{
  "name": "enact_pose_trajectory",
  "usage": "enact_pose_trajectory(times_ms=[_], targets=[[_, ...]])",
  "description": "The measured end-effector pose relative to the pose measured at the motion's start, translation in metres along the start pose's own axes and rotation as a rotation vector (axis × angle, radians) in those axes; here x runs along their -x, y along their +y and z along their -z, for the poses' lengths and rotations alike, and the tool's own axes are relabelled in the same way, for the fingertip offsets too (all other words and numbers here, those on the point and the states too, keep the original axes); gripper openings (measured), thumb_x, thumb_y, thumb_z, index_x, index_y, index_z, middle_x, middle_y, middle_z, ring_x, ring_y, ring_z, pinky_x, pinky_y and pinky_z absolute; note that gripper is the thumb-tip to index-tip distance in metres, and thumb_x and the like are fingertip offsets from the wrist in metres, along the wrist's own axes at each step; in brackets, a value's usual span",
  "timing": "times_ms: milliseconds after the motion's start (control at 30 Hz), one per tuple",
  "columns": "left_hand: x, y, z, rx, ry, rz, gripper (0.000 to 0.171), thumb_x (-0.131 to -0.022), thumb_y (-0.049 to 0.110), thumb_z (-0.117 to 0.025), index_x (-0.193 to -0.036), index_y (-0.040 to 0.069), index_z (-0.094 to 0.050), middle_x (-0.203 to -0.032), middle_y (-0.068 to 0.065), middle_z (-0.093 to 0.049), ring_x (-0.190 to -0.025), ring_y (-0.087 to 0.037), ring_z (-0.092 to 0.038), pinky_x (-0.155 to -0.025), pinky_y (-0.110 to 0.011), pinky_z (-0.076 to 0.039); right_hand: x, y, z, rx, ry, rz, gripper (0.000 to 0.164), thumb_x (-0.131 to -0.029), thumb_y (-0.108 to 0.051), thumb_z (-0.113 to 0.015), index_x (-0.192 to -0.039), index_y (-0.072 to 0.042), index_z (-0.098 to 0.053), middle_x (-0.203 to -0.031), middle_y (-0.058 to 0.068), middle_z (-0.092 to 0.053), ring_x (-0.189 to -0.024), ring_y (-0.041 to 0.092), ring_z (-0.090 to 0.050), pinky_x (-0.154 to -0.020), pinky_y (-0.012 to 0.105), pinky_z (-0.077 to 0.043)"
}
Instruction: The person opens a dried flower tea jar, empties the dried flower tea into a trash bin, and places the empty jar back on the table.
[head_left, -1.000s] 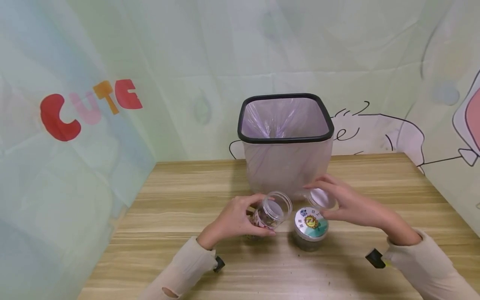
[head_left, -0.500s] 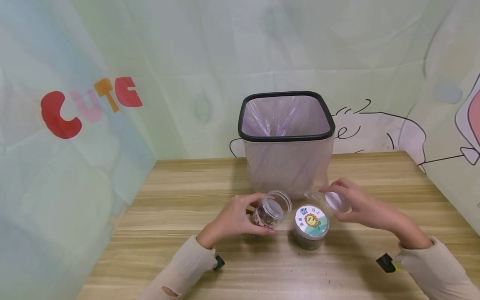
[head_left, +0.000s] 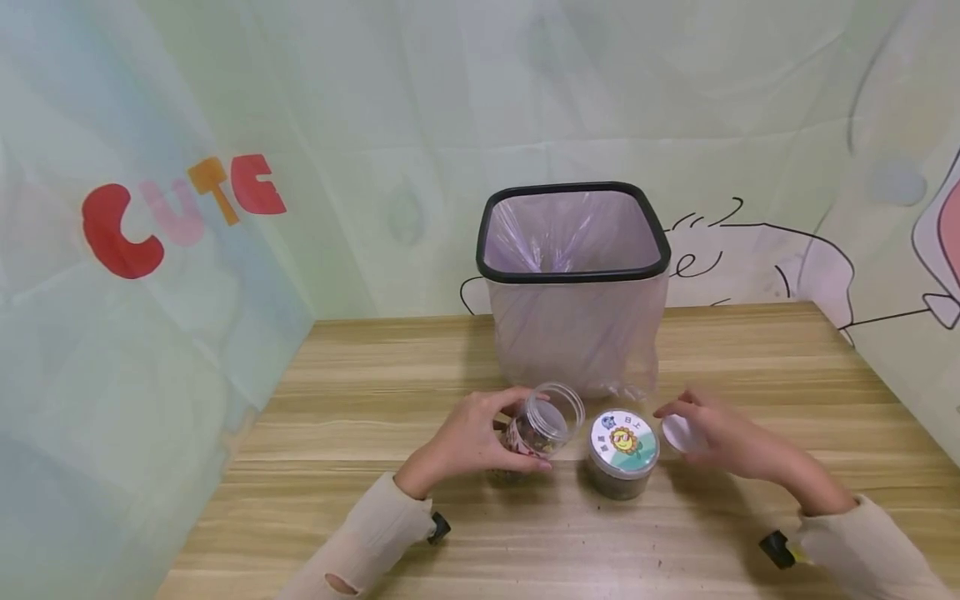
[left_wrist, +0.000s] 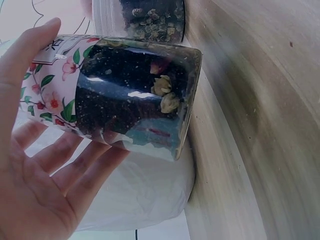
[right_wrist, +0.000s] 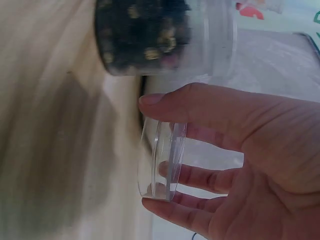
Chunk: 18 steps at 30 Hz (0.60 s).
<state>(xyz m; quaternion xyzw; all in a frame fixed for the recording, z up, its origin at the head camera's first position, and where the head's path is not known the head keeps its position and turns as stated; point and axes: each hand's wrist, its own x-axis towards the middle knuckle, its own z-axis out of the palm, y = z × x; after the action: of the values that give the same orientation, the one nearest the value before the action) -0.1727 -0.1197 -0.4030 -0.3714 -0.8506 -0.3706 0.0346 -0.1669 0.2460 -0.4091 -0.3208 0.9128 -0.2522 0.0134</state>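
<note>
My left hand (head_left: 472, 437) grips a clear plastic jar (left_wrist: 135, 95) with a pink floral label, thumb on one side and fingers on the other. The jar is tilted, its lidless mouth facing right and up in the head view. Dark bits and a few dried buds show through its wall in the left wrist view. My right hand (head_left: 738, 442) pinches a clear round lid (right_wrist: 160, 160) by its edge, thumb opposite fingertips. Between the hands stands a second jar (head_left: 622, 458), closed with a sunflower-printed lid, holding dried flowers.
A pale bin (head_left: 577, 325) with a black rim and a thin plastic liner stands behind the jars. The wood-grain table (head_left: 390, 358) carries small dark crumbs near the front. Behind it hangs a printed cloth backdrop (head_left: 390, 108).
My right hand has moved right and slightly toward me with the lid, away from the sunflower-topped jar and the bin. The left hand keeps its grip on the floral jar, nearly still.
</note>
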Motion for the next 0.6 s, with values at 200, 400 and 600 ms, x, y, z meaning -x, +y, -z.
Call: enact_pose_trajectory(times_ms=[200,400,600], targets=[[0.001,0.0,0.001,0.01,0.007,-0.004,0.078,-0.063,0.039,-0.095,-0.129,0.013,-0.064,-0.107,0.007,-0.07,-0.093,-0.011,-0.067,-0.08,-0.026,-0.057,0.007,0.009,-0.012,0.035,0.026,0.038,0.049,-0.066,-0.006,-0.088,-0.111,-0.005,-0.068,-0.099,0.007,-0.055,-0.09,0.022,-0.052,-0.071,0.032,-0.048],[0.002,0.001,0.001,0.0,0.004,0.002,0.077,-0.063,0.04,-0.095,-0.129,0.014,-0.063,-0.107,0.008,-0.069,-0.093,-0.007,-0.066,-0.08,-0.025,-0.056,0.011,0.013,-0.02,0.013,0.025,0.011,0.054,-0.062,-0.017,-0.093,-0.109,-0.007,-0.068,-0.098,0.006,-0.052,-0.089,0.022,-0.05,-0.071,0.03,-0.047],[0.003,0.001,-0.001,0.01,0.001,0.018,0.076,-0.063,0.038,-0.096,-0.128,0.016,-0.064,-0.105,0.009,-0.07,-0.094,-0.008,-0.066,-0.081,-0.025,-0.056,0.014,0.017,-0.024,-0.003,0.012,-0.004,0.055,-0.062,-0.025,-0.094,-0.107,-0.008,-0.069,-0.096,0.005,-0.051,-0.089,0.021,-0.048,-0.071,0.03,-0.044]])
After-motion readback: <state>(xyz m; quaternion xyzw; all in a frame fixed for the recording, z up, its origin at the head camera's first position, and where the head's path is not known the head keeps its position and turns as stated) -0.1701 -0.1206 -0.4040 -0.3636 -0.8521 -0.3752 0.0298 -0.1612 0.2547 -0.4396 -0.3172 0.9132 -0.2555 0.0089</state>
